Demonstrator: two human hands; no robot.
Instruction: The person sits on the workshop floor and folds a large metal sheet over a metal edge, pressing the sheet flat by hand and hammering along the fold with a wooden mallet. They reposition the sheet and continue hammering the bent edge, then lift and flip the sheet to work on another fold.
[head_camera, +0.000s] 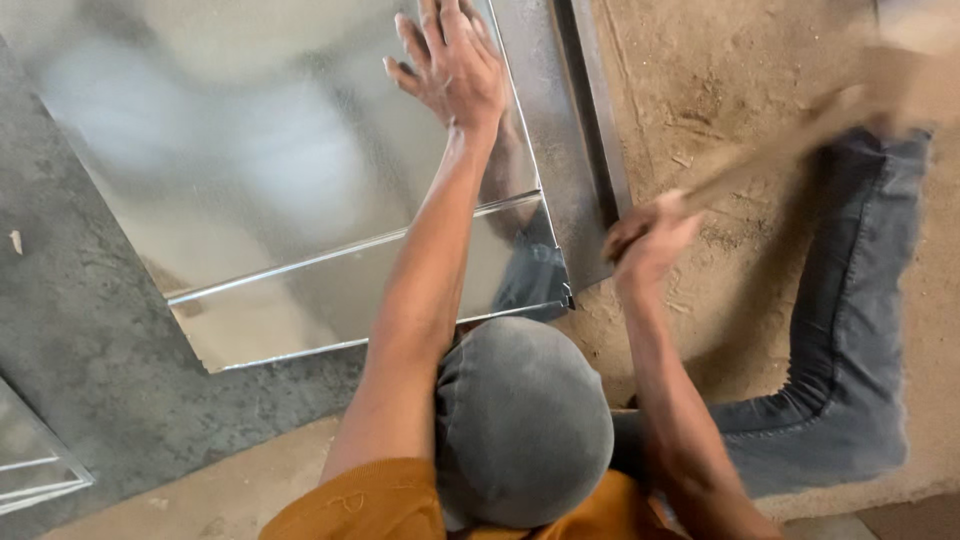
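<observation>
Gleaming metal sheet (290, 200), creased, left hand (455, 65) flat on it

The left hand (452, 68) is pressing flat, fingers spread, on a shiny metal sheet (280, 180) lying on the grey floor (80, 330) — the right hand (648, 235) is gripping a blurred wooden handle (770, 155) over the sandy ground (700, 80), beside a bent jeans-clad leg (850, 300)
</observation>
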